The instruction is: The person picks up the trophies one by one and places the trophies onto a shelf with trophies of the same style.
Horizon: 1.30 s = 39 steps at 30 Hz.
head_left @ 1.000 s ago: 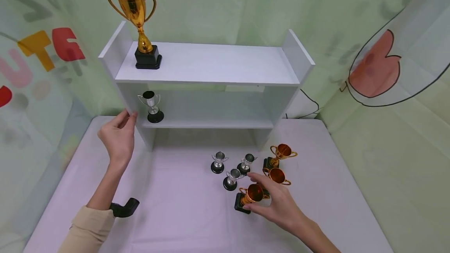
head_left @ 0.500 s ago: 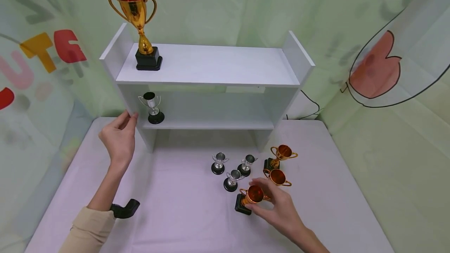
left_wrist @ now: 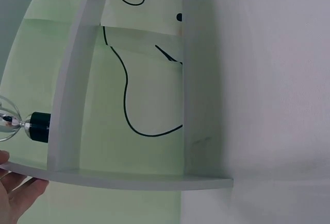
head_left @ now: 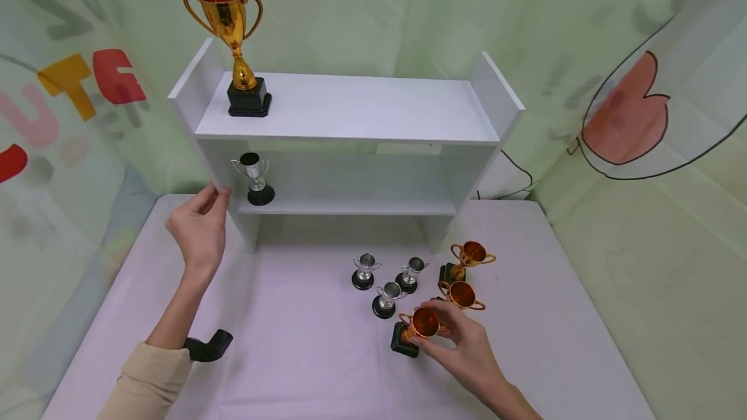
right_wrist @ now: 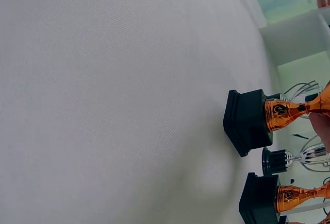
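Pale woven cloth [head_left: 309,355], head view: at five o'clock the right hand [head_left: 467,345] pinches a glossy orange cup [head_left: 425,323]; at nine, the left hand [head_left: 201,229] pinches a smooth white shelf [head_left: 350,105]. Left wrist: silver cup [left_wrist: 39,126], nine o'clock. Right wrist: blocky-based orange cup, three o'clock.

Hands [left_wrist: 23,198] [right_wrist: 322,130] cut off in wrist views; held copper cup's [right_wrist: 281,114] rim outside right wrist view.

Cup [head_left: 425,322] in your right hand [head_left: 465,346]: is gleaming orange over a black base
Smallest cups [head_left: 390,295] beyond that grip: are shining silver over black
Shelf [head_left: 362,107] at your left hand [head_left: 201,229]: is showing plain white
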{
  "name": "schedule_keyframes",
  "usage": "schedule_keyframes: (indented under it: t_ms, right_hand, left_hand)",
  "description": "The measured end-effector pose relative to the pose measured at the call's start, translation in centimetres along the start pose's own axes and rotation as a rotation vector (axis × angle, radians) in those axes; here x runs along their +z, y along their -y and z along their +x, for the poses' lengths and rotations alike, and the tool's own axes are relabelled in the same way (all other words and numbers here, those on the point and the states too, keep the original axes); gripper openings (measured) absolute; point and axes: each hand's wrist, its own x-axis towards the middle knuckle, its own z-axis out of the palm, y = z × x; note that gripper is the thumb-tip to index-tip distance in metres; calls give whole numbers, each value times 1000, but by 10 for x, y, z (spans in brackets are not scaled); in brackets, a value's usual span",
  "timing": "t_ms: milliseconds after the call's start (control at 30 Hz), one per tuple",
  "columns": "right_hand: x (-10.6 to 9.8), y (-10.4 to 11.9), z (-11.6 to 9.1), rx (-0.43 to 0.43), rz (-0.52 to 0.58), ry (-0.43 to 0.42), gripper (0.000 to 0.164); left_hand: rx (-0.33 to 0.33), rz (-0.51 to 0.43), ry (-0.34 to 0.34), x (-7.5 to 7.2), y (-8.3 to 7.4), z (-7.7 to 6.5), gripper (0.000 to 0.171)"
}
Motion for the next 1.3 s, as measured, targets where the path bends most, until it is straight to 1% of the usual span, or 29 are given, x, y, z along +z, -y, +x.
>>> schedule_keyframes:
  t_ms: [167, 300, 533, 700, 900, 1000, 1100, 1300]
  right_hand:
    - [-2, 1, -2, 1, -13, -3, 59]
    - [-5, 7, -2, -14, -25, 6, 58]
    - [-12, 23, -1, -66, -10, 49, 57]
    - [-21, 40, 3, -114, 4, 86, 54]
    - [-35, 61, 12, -237, 42, 117, 53]
    - [-42, 70, 18, -264, 59, 126, 54]
    - [-49, 78, 25, -271, 55, 128, 56]
    - [-62, 92, 44, -326, 79, 140, 56]
  left_hand:
    - [10, 0, 2, 1, 3, 0, 30]
    - [21, 6, -3, 0, 5, 0, 30]
    - [7, -4, -1, 0, 4, 0, 29]
    - [8, -19, 2, 1, 2, 0, 28]
    - [17, -28, -1, 0, 2, 0, 28]
    - [25, -25, -2, 0, 3, 0, 28]
    - [26, -12, -3, 0, 4, 0, 29]
    - [22, -16, -3, 1, 4, 0, 28]
